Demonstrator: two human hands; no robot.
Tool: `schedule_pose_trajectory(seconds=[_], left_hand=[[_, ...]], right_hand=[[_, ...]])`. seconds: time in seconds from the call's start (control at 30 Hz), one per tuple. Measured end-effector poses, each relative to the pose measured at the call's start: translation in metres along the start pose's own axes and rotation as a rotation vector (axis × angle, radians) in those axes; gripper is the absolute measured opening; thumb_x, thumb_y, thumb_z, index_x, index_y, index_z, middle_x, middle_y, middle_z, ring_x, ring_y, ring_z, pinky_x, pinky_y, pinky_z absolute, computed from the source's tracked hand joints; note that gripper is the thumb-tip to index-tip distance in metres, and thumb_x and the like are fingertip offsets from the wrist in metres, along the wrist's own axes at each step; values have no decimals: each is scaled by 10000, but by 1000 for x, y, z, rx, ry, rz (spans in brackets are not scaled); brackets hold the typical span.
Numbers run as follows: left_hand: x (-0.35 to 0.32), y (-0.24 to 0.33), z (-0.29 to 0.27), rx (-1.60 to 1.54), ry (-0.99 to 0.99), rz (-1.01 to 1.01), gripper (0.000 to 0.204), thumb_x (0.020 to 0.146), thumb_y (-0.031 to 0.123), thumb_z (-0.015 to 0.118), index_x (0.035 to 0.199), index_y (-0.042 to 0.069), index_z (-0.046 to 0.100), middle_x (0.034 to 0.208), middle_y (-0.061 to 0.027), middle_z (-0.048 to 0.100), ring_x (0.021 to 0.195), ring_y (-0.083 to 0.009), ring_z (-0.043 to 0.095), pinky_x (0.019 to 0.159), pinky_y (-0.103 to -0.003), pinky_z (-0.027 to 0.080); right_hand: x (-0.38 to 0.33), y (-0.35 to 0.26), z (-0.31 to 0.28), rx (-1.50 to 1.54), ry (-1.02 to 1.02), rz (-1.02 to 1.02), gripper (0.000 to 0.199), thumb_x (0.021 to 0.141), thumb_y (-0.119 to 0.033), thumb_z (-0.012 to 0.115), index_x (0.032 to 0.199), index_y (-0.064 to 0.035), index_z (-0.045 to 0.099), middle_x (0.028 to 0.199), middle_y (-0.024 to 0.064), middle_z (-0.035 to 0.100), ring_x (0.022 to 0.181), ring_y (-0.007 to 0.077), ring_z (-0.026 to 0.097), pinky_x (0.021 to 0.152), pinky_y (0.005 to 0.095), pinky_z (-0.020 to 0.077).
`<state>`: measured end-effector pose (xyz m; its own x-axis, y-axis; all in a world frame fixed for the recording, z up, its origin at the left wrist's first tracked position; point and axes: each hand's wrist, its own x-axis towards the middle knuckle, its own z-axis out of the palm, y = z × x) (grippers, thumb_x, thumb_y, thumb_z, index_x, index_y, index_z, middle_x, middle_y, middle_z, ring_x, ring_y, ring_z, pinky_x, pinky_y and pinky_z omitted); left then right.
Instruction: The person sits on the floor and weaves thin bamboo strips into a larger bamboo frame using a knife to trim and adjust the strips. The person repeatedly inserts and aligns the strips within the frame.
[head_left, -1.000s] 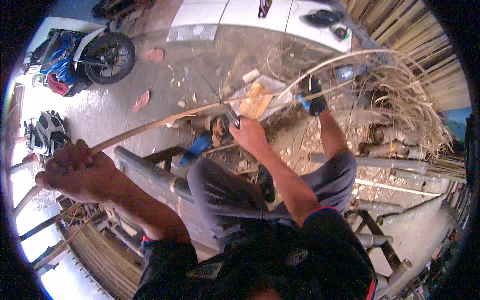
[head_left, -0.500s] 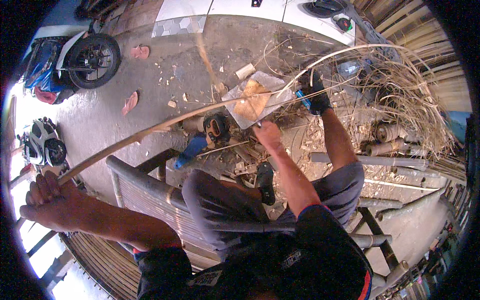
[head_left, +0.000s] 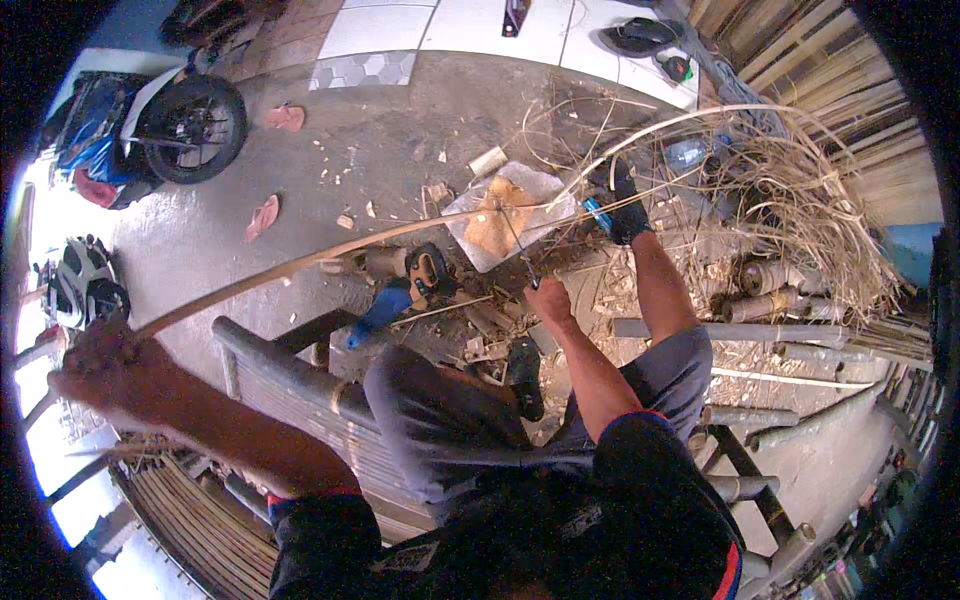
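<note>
A long thin bamboo strip (head_left: 330,255) runs from the lower left up across the floor and curves away at the upper right. My left hand (head_left: 105,365) is shut on its near end, arm stretched out to the left. My right hand (head_left: 550,300) is closed on a thin knife (head_left: 520,250) whose blade points up to the strip near the middle. My foot in a dark sock (head_left: 625,210) rests on the strip farther along. My knees (head_left: 430,400) are bent over a bamboo bench (head_left: 290,375).
A motorbike (head_left: 190,125) and a helmet (head_left: 80,285) stand at the left. An orange and black power tool (head_left: 430,272), a pale sheet (head_left: 510,215) and loose sandals (head_left: 262,215) lie on the concrete. Bamboo shavings (head_left: 800,200) and poles (head_left: 760,330) fill the right side.
My left hand has drawn the strip's end farther out to the left. My right hand with the knife has shifted slightly right and nearer.
</note>
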<state>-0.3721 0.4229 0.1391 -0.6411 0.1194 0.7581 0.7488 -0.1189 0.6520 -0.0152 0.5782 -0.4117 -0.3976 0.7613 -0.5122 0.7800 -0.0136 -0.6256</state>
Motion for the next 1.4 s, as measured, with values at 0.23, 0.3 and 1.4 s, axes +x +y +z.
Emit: schedule_pose_trajectory(seconds=[0.23,0.3,1.4], left_hand=[[18,42,-15,-108,443,-245,242,981,174,536,814,124,369,614,-4,399,489,-110,369,453,-287,346],[17,36,-71,-143,556,-304,206,977,192,531,829,116,410,663,-16,440,551,-136,418,518,-312,387],[-324,-204,-83,-863,514,-1531,498,985,474,460,1125,0,524,1033,-192,570,698,-318,597,639,-489,554]], right_hand=[[-38,17,-40,62,10,-95,462,856,-471,721,752,-30,633,550,53,571,457,193,572,431,351,459],[-78,-32,-83,488,-284,113,494,877,-529,684,801,-43,641,562,44,571,439,178,559,408,330,445],[-443,-44,-543,1104,950,-440,339,980,-437,575,1015,-102,616,751,-5,524,639,123,483,533,270,396]])
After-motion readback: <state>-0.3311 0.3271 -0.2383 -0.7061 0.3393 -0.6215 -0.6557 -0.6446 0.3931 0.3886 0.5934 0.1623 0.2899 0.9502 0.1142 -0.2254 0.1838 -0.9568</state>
